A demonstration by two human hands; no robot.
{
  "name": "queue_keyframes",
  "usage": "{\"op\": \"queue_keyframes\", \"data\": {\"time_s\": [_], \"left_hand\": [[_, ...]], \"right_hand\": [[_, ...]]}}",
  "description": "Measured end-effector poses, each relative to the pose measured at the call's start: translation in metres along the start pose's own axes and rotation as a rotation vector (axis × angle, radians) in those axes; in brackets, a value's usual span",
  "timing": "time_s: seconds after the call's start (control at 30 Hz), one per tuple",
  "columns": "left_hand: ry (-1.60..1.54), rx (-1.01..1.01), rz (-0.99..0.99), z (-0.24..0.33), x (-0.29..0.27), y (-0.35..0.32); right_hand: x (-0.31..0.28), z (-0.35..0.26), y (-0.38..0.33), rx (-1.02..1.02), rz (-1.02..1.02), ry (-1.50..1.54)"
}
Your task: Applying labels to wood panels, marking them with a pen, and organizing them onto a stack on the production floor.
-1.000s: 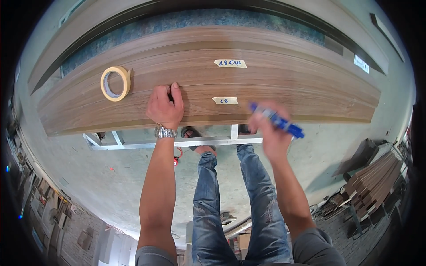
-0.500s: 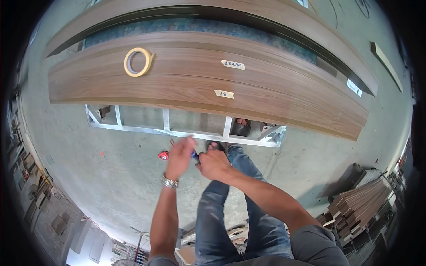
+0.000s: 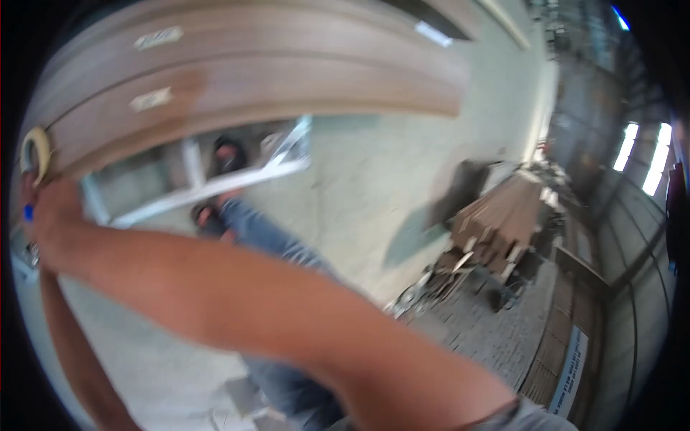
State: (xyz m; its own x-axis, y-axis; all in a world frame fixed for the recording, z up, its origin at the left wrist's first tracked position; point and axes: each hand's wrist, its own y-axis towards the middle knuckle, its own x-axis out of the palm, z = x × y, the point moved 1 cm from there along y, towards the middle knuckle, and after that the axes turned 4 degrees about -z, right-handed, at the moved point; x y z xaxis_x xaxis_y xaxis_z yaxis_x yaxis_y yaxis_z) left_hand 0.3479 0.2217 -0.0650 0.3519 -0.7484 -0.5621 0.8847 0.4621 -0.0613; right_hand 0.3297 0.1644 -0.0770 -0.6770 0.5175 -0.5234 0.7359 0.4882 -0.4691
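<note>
At the far left edge of the view, my right hand [image 3: 57, 205] is bent inward and looks closed, though motion blurs its fingers. A small blue piece [image 3: 29, 212] shows at its fingers; what it belongs to is too blurred to tell. My left hand is mostly hidden behind the right one; the left forearm [image 3: 75, 337] and a metal wristband [image 3: 33, 253] show below. Just above the hands is a roll of yellowish masking tape [image 3: 42, 147], overlapped by dark fingers; touching or holding cannot be made out. The long brown wood-grain panel [image 3: 287, 82] carries two tape labels [image 3: 152, 99].
A pale metal frame [image 3: 215, 188] supports the panel, with my feet [image 3: 208, 215] beside it. On the right stand stacked brown profiles [image 3: 499, 215] and a dark bin-like object [image 3: 467, 190]. Corrugated wall and bright windows [image 3: 657, 159] lie farther right.
The view has swung right, so panel, frame and tape roll appear farther left. My hands have gone from in front of my legs to beside the tape roll. The red tape measure is out of sight.
</note>
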Motion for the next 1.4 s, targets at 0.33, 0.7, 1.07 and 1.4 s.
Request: {"op": "queue_keyframes", "data": {"time_s": [0.33,0.7,1.07,1.4], "left_hand": [[0.415,-0.457,0.097,0.01,-0.105,-0.237],[-0.409,-0.96,0.125,-0.04,0.0,-0.391],[0.015,-1.014,0.127,-0.123,-0.037,-0.455],[0.028,-0.77,-0.038,-0.116,-0.028,-0.423]], "right_hand": [[-0.131,-0.011,-0.166,0.138,-0.582,-0.252],[-0.032,0.108,-0.265,0.225,-0.635,-0.355],[-0.004,0.061,-0.303,-0.038,-0.653,-0.172],[-0.288,0.17,-0.323,0.511,-0.323,-0.129]]}}
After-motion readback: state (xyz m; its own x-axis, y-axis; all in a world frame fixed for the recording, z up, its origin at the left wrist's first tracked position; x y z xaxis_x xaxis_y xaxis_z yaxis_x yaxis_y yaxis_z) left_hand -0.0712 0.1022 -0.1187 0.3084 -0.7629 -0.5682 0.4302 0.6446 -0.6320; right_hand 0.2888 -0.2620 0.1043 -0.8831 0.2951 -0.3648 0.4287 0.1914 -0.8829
